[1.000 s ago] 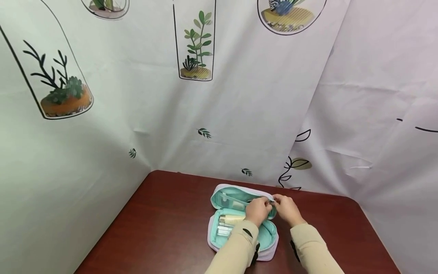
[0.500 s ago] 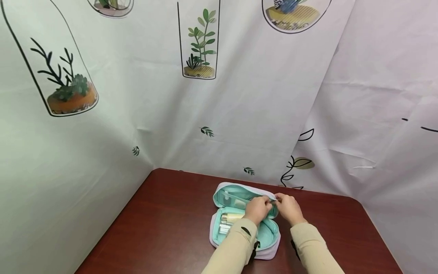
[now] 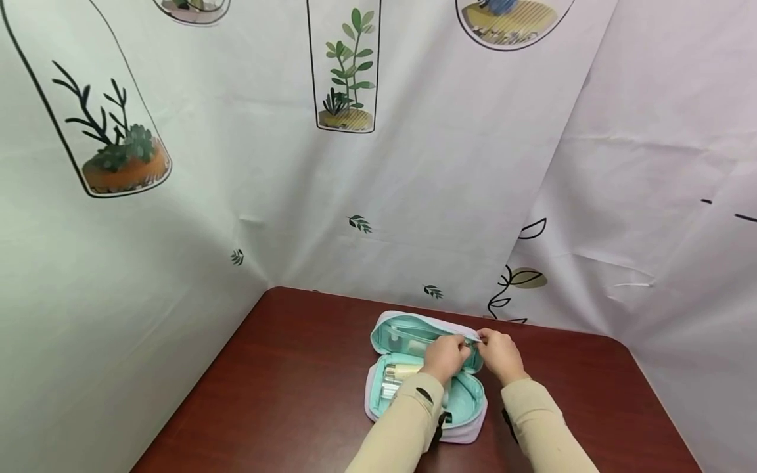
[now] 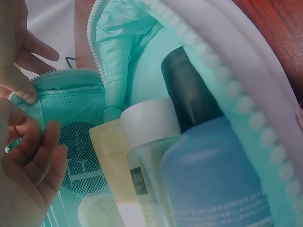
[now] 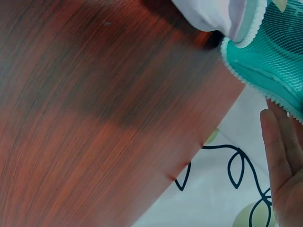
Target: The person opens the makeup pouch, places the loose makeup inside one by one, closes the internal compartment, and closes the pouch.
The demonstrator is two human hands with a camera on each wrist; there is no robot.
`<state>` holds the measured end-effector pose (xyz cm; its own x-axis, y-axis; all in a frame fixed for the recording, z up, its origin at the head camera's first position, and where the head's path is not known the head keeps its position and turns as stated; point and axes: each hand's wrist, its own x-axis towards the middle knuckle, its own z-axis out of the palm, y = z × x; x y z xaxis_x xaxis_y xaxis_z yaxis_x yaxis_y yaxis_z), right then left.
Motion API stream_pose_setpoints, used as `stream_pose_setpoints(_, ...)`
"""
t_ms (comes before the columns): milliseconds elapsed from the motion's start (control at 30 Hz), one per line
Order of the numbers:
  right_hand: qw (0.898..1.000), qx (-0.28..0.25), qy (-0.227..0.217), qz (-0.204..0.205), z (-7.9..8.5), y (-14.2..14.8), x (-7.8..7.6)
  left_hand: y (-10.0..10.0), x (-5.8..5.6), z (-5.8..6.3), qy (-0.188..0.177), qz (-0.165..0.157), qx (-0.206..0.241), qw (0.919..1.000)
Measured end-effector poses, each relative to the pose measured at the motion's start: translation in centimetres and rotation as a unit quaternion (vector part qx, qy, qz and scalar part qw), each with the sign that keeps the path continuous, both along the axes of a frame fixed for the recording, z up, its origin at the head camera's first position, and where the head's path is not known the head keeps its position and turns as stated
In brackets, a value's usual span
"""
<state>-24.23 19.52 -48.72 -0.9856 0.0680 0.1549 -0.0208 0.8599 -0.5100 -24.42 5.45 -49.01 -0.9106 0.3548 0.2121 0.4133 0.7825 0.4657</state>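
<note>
We find the pouch [image 3: 464, 432] open on the tabletop [image 3: 284, 387], its lid [image 3: 434, 321] folded back towards the far edge; the left hand [image 3: 445, 359] pinches at the right end of the lid's mesh pocket [image 4: 71, 105], the exact part hidden by its fingers; the right hand [image 3: 501, 356] grips the lid's right-hand rim, thumb inside, fingers outside. In the base we see a yellow tube [image 4: 110, 144], a clear bottle [image 4: 154, 163] with a white cap and a blue bottle [image 4: 213, 172] with a black cap; the clear bottle lies between the others; behind the tabletop hangs white cloth [image 3: 437, 184] printed with plants.
</note>
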Motion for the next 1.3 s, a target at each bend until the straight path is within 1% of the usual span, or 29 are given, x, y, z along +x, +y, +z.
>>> stream_pose_setpoints(200, 1.000, 0.008, -0.009, -0.008, 0.2, -0.1, -0.1, -0.1, -0.1, 0.1, -0.020, 0.002, 0.004, 0.9998)
stream_pose_setpoints(333, 1.000, 0.008, -0.011, -0.007, 0.5, 0.0, 0.1, -0.1, -0.1, 0.2, -0.026, 0.006, 0.000, 0.9997)
stream_pose_setpoints(633, 1.000, 0.005, -0.020, -0.008, 0.6, 0.0, 0.1, -0.5, 0.1, 0.3, -0.015, 0.008, -0.005, 0.9999)
stream_pose_setpoints(800, 1.000, 0.003, -0.023, -0.009, 0.6, -0.2, 0.1, -0.8, -0.1, 0.0, -0.019, 0.007, 0.010, 0.9997)
stream_pose_setpoints(1033, 1.000, 0.005, -0.024, -0.017, 0.5, -0.2, 0.1, -1.5, -0.1, -0.3, -0.010, 0.001, 0.019, 0.9998)
stream_pose_setpoints(1133, 1.000, 0.003, -0.027, -0.013, 0.5, -0.3, 0.0, -1.9, -0.1, -0.4, -0.004, -0.002, 0.033, 0.9994)
stream_pose_setpoints(1167, 1.000, 0.003, -0.025, -0.013, 0.5, -0.3, 0.0, -2.0, 0.0, -0.5, 0.006, -0.002, 0.036, 0.9993)
stream_pose_setpoints(1200, 1.000, 0.002, -0.025, -0.013, 0.6, -0.3, 0.0, -2.2, 0.0, -0.5, 0.007, -0.003, 0.041, 0.9991)
stream_pose_setpoints(1300, 1.000, 0.004, -0.022, -0.014, 0.7, -0.6, 0.1, -2.7, 0.0, -0.6, 0.015, -0.003, 0.043, 0.9989)
